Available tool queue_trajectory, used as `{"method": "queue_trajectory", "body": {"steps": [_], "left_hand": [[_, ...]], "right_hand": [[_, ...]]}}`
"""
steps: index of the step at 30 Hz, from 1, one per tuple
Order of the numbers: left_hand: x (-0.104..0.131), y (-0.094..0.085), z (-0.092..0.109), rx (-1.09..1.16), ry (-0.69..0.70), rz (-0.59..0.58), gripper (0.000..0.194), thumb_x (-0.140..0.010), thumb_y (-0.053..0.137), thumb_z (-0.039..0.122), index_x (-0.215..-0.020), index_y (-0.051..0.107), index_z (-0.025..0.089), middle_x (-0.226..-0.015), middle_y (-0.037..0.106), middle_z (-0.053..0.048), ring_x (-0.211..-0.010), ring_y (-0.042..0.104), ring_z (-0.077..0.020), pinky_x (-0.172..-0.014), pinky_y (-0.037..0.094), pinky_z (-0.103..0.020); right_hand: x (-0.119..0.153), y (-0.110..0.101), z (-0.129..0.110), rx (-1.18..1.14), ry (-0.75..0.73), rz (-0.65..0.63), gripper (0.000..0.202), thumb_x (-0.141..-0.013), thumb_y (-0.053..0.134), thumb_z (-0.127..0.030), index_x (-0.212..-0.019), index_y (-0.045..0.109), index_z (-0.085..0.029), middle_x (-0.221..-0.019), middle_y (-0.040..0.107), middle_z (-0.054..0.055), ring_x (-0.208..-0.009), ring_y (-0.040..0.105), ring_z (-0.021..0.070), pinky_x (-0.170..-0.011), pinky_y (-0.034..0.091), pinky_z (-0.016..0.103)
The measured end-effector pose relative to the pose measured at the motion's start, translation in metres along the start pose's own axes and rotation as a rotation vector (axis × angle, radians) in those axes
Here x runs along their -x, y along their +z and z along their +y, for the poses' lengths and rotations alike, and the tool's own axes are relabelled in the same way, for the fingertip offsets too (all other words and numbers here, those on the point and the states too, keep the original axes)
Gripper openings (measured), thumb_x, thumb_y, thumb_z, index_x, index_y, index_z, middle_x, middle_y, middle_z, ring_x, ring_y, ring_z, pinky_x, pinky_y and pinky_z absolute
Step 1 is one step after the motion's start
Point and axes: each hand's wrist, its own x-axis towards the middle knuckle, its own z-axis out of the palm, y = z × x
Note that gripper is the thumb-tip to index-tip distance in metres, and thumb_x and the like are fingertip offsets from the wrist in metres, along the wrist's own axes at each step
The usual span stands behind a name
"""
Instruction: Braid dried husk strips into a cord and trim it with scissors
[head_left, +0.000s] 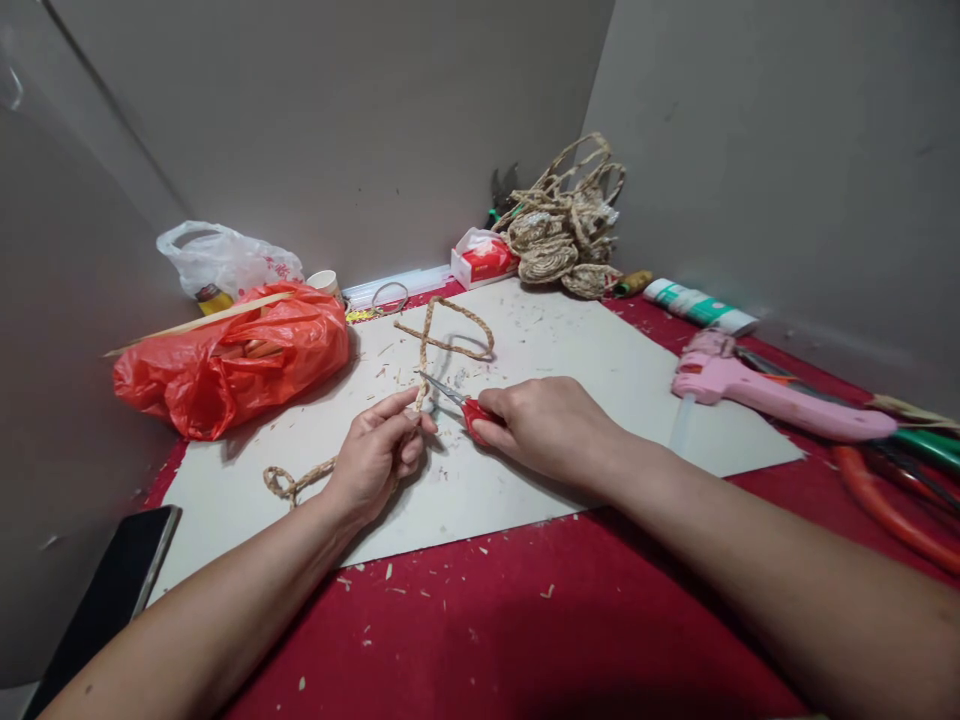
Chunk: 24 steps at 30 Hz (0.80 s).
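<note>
My left hand (384, 445) pinches a braided straw cord (424, 350) between thumb and fingers, above a white board (517, 500). One length of the cord rises from the grip and loops over to the right; another trails out to the left and curls on the board. In my right hand (544, 425) is a pair of small scissors (474, 412) with red handles. Their pointed metal blades reach leftward to the cord, just above my left fingertips. Whether the blades touch the cord I cannot tell.
A red plastic bag (240, 355) with a wooden stick across it sits left, a phone (112, 590) nearer. Bundled braided cord (551, 240) and a tissue pack (484, 258) stand at the back. A pink glue gun (780, 395) lies right. Straw scraps litter the red tabletop (480, 640).
</note>
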Motion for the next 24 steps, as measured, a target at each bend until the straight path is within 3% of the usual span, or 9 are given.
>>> {"method": "queue_trajectory", "body": {"steps": [8, 24], "left_hand": [[-0.0035, 0.0004, -0.0005, -0.026, 0.048, 0.036, 0.02, -0.072, 0.065, 0.017, -0.09, 0.056, 0.014, -0.075, 0.067, -0.005, -0.041, 0.038, -0.003, -0.037, 0.025, -0.017], [-0.0023, 0.0007, -0.0034, -0.066, 0.093, 0.102, 0.023, -0.07, 0.068, 0.018, -0.088, 0.054, 0.014, -0.08, 0.07, -0.007, -0.042, 0.044, -0.0036, -0.039, 0.03, -0.018]], "right_hand": [[0.004, -0.0049, 0.0039, -0.046, -0.017, 0.029, 0.028, -0.079, 0.045, -0.042, -0.072, 0.063, -0.021, -0.06, 0.064, 0.002, -0.051, 0.05, 0.0139, -0.051, 0.017, 0.027], [0.0053, -0.0061, -0.0054, 0.153, -0.058, -0.002, 0.032, -0.082, 0.046, -0.043, -0.08, 0.065, -0.018, -0.067, 0.068, 0.009, -0.059, 0.061, 0.0215, -0.052, 0.025, 0.029]]}}
